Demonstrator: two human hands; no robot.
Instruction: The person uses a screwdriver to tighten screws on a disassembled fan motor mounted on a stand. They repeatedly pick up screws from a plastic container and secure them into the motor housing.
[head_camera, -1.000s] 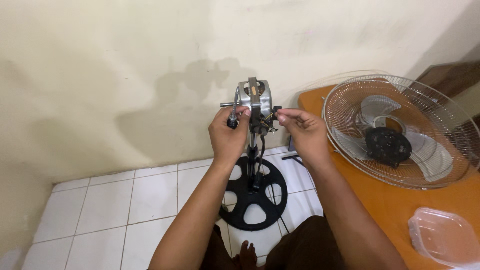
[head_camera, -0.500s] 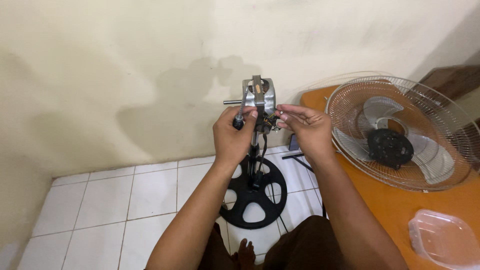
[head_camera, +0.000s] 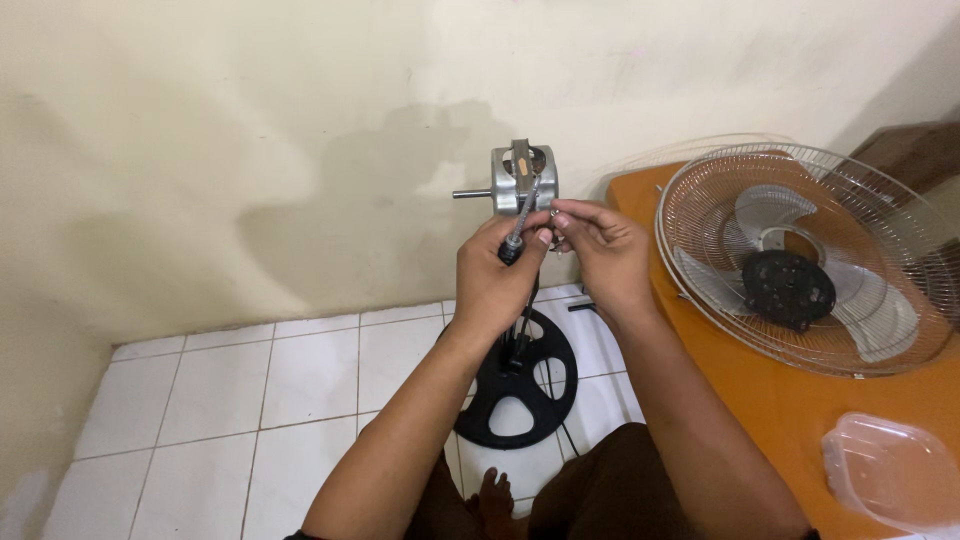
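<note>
The left hand (head_camera: 497, 282) has its fingers closed around a black-handled screwdriver (head_camera: 517, 232). The right hand (head_camera: 601, 250) pinches something tiny beside it. Both touch the silver fan motor (head_camera: 520, 180) at 12 o'clock. The fan cage (head_camera: 800, 260) lies at 3 o'clock on the orange table (head_camera: 790, 410).

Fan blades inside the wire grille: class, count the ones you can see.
3. Fan blades in the wire grille on the orange table: one upper left, one lower left, one lower right.

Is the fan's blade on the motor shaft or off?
Off: the motor shaft is bare; the blade lies in the grille on the table.
</note>
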